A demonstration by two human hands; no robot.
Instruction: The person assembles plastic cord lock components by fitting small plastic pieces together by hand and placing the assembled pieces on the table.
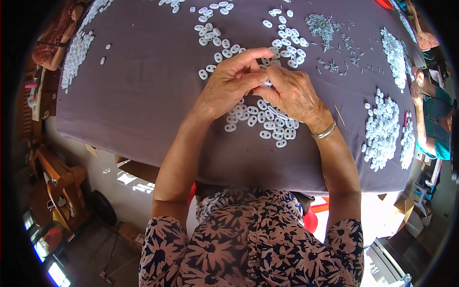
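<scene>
Both hands meet over the table's (143, 95) near edge, left hand (229, 88) and right hand (291, 93) pinching one small white piece (266, 83); best kept low above the white oval pieces (267, 125)

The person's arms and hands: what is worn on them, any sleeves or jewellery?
Both forearms are bare. Short sleeves of a dark garment printed with pale flowers end above the elbows. The right hand has a thin metal bangle at its wrist. The left hand shows no glove, ring or band.
</scene>
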